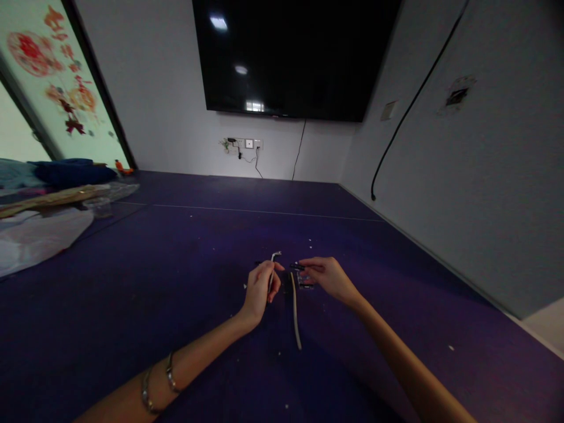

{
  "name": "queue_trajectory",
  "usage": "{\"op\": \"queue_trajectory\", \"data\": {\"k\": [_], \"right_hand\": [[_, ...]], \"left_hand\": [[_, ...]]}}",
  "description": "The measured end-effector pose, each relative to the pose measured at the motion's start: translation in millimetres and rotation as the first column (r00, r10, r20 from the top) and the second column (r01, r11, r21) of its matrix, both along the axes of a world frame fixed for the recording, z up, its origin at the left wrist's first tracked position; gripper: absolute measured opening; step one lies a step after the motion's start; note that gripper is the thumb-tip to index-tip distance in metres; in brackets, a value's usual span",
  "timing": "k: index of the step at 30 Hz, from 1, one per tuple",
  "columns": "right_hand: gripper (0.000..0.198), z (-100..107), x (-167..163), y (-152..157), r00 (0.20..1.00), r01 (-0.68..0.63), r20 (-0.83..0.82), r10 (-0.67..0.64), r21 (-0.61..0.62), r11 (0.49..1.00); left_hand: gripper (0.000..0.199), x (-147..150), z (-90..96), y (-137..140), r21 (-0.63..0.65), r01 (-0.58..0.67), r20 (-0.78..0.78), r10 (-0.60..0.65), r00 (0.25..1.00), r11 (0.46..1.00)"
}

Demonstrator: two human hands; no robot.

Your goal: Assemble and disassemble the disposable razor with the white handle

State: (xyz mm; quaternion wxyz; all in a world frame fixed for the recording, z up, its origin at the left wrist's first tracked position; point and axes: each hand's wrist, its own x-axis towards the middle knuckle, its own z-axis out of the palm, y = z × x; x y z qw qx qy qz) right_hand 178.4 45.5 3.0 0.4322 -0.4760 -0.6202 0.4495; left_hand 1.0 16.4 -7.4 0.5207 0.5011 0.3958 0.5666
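My left hand (261,285) is closed around a thin light-coloured rod (272,262) with a bent, metallic-looking tip pointing up and away. A short way to the right, the thumb and fingers of my right hand (328,276) pinch a small dark piece (296,266), too small to name. Beneath those fingertips lies a small clear packet (305,282) with dark bits in it. Between the hands, a pale narrow strip (295,317) lies lengthwise on the purple surface (198,352). Another dark bit is partly hidden behind my left hand.
A large dark television (291,59) hangs on the far wall above several sockets (249,143). A black cable (405,114) runs down the right wall. At the left lie folded dark blue cloth (73,172) and a white sheet (48,238). Small white scraps dot the surface.
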Motion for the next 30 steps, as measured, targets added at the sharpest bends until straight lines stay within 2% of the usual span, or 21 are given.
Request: {"op": "queue_trajectory", "data": {"k": [6, 14, 20, 30], "right_hand": [[0.024, 15, -6, -9, 0.998, 0.044, -0.058, -0.039, 0.099, 0.994], [0.027, 40, -10, -32, 1.000, 0.008, -0.004, -0.007, 0.264, 0.964], [0.029, 41, -10, -36, 0.999, -0.023, 0.033, 0.013, 0.320, 0.947], [0.029, 43, -13, -39, 0.999, -0.020, 0.035, 0.009, 0.339, 0.940]], "left_hand": [[0.030, 5, -2.5, -16, 0.081, 0.018, -0.076, -0.012, 0.997, 0.997], [0.022, 11, -7.8, -27, 0.160, 0.159, -0.177, -0.131, 0.975, 0.974], [0.021, 10, -5.6, -29, 0.193, 0.163, -0.203, -0.123, 0.971, 0.968], [0.020, 9, -3.7, -29, 0.215, 0.170, -0.194, -0.128, 0.973, 0.962]]}}
